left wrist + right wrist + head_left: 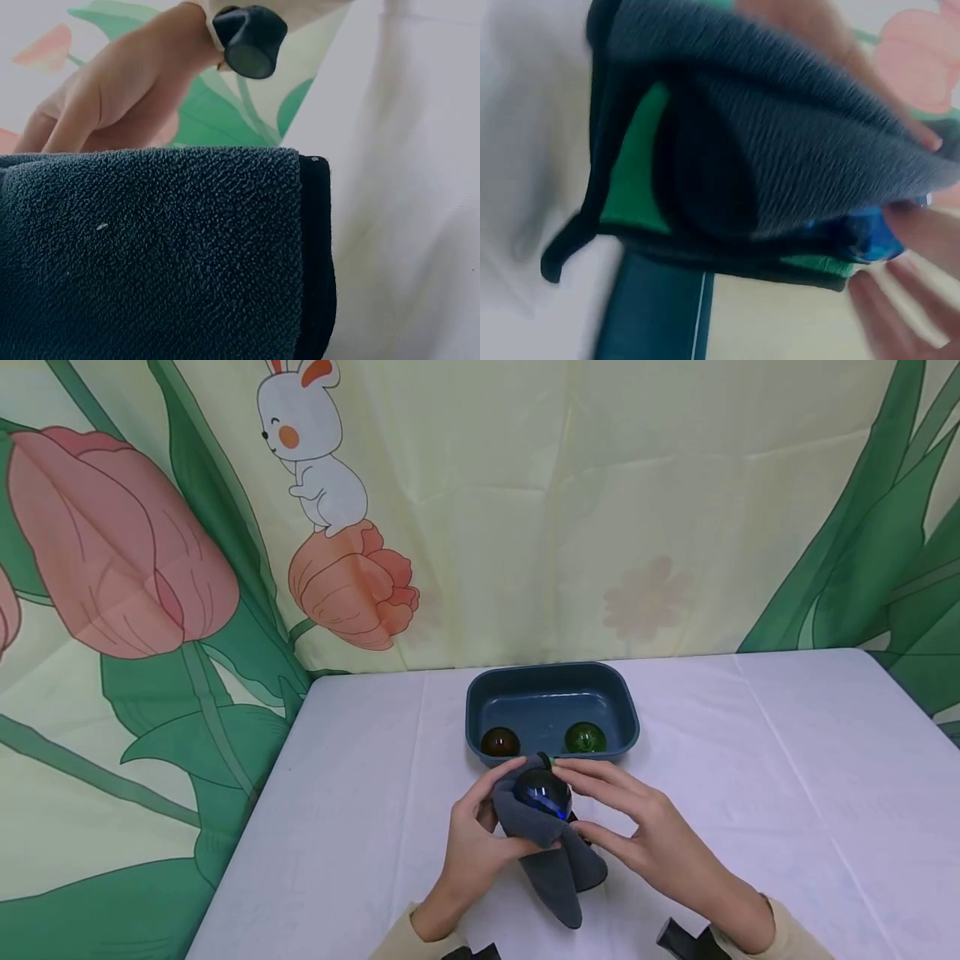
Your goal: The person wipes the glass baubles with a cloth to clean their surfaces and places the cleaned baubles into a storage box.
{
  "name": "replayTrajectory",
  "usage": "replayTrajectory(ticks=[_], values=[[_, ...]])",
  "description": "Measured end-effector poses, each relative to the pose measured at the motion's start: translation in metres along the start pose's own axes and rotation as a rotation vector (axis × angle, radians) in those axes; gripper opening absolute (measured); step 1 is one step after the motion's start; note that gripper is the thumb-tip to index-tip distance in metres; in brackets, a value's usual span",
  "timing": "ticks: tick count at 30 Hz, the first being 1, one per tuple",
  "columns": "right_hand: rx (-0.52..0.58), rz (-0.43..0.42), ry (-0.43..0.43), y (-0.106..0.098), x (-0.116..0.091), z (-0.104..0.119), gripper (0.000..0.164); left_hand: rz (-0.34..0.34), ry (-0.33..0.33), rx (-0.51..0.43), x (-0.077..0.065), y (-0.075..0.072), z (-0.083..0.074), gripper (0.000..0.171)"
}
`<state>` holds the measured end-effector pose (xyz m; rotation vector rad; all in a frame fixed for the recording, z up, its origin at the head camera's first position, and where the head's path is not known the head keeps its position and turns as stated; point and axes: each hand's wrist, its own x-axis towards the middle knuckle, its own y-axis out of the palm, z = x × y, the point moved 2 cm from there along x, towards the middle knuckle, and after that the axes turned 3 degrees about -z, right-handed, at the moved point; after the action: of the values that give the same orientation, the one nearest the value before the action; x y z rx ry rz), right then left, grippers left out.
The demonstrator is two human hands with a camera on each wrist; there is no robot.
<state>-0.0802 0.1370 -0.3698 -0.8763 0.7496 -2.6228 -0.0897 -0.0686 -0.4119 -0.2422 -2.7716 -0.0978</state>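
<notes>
A clear blue glass ball (pixel 542 792) sits in the folds of a grey cloth (pixel 553 881), in front of the tray in the head view. My left hand (pixel 476 847) grips the cloth from the left, thumb across its front. From the other side my right hand (pixel 656 827) pinches the ball, with fingertips at its upper right and the thumb lower down. The right wrist view shows the cloth's green side (pixel 637 172) and dark edging, the ball (pixel 870 234) peeking out at the fingers. In the left wrist view, the cloth (pixel 165 247) hides most of the work.
Behind the hands stands a dark blue tray (pixel 536 710) holding a brown ball (pixel 500 742) and a green ball (pixel 585 738) along its near side. A white cloth covers the table (pixel 750 793). A printed curtain (pixel 510 510) hangs at the back.
</notes>
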Motion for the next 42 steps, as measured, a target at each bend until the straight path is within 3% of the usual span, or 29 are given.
replayTrajectory(ticks=[3, 5, 12, 15, 20, 27, 32, 38, 42], values=[[-0.085, -0.008, -0.135, 0.0008, -0.0004, -0.0014, 0.046, 0.005, -0.004, -0.006, -0.0001, 0.0003, 0.0008, 0.079], [-0.097, 0.001, -0.180, 0.0019, -0.0009, -0.0024, 0.046, 0.007, -0.001, -0.006, -0.0003, 0.0010, 0.0009, 0.079], [-0.128, -0.022, -0.192, 0.0046, -0.0024, -0.0037, 0.049, 0.017, 0.004, -0.001, 0.0003, 0.0024, -0.0002, 0.082], [-0.103, -0.031, -0.156, 0.0068, -0.0028, -0.0033, 0.044, 0.014, 0.027, 0.015, 0.0006, 0.0021, -0.0005, 0.083], [-0.028, -0.046, -0.051, 0.0092, -0.0015, -0.0016, 0.075, -0.001, 0.046, 0.048, -0.0003, 0.0011, -0.0007, 0.082], [0.142, -0.012, 0.123, 0.0061, -0.0001, -0.0019, 0.055, 0.003, 0.069, 0.073, -0.0019, 0.0023, -0.0004, 0.083], [0.189, 0.017, 0.223, 0.0060, 0.0015, -0.0027, 0.050, 0.007, 0.102, 0.092, -0.0012, 0.0029, -0.0003, 0.082], [0.167, 0.074, 0.237, 0.0051, 0.0026, -0.0023, 0.052, -0.007, 0.069, 0.086, -0.0013, 0.0011, 0.0015, 0.079], [0.060, 0.065, 0.116, 0.0020, 0.0023, -0.0017, 0.055, -0.006, 0.071, 0.080, -0.0016, 0.0003, 0.0023, 0.079]])
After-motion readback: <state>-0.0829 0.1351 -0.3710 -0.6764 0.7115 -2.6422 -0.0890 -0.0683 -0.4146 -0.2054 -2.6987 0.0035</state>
